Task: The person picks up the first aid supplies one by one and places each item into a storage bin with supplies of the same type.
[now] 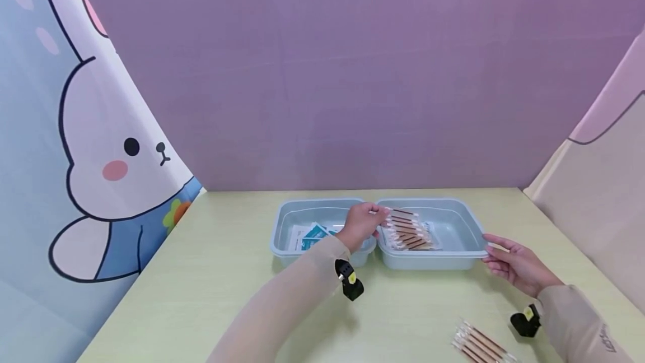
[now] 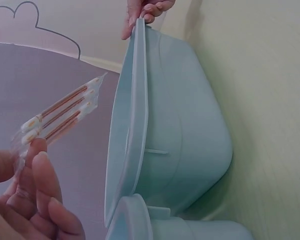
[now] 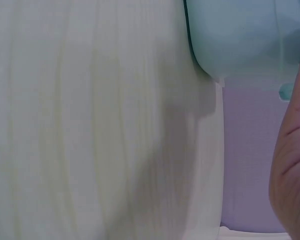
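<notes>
My left hand (image 1: 361, 224) is over the near-left corner of the right light-blue plastic bin (image 1: 428, 263). Between its thumb and fingers it pinches a clear packet of cotton swabs (image 2: 60, 111) with brown sticks and white tips. More swab packets (image 1: 415, 241) lie inside the bin below it. At the bin's right end, my right hand (image 1: 521, 266) grips the rim between thumb and fingers. The right wrist view shows only part of that hand (image 3: 295, 150) beside the bin's wall.
A second light-blue bin (image 1: 278, 240) stands directly to the left and holds teal-and-white sachets (image 1: 314, 232). Another bundle of swabs (image 1: 481, 345) lies on the pale table (image 1: 201, 296) near its front right. A purple backdrop (image 1: 322, 83) rises behind.
</notes>
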Available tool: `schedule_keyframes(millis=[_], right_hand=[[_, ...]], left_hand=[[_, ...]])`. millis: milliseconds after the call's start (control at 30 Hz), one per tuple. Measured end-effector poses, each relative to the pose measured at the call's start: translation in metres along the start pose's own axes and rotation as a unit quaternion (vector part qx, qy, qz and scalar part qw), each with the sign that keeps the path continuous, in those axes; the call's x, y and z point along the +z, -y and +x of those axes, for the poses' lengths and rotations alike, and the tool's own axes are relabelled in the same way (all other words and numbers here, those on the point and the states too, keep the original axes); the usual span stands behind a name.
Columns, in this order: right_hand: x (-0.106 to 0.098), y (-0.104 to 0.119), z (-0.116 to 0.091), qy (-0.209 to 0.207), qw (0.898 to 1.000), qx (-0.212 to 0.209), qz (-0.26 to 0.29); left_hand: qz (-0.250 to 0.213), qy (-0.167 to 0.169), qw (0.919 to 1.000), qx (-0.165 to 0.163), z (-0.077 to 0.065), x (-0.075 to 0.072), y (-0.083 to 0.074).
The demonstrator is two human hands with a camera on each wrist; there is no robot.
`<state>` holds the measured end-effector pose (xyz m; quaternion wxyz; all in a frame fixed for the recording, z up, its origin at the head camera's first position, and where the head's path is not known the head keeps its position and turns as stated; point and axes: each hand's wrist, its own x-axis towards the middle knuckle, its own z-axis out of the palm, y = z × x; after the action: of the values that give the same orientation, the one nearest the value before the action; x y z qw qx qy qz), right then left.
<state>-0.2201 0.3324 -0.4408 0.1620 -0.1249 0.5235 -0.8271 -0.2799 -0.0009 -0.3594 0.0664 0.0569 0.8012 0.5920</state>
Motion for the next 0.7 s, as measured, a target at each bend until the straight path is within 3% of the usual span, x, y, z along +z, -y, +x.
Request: schedule_keyframes(millis=[467,700], right_hand=[[0.0,0.003,-0.001,0.0,1.0,0.002,-0.007],[0.002,0.0,0.0,0.002,1.0,0.0,0.0]], left_hand=[[-0.005,-0.03,0.9987,-0.041,0.012,0.0,0.004],[-0.006,-0.04,0.9989,-0.023,0.018,0.009,0.011]])
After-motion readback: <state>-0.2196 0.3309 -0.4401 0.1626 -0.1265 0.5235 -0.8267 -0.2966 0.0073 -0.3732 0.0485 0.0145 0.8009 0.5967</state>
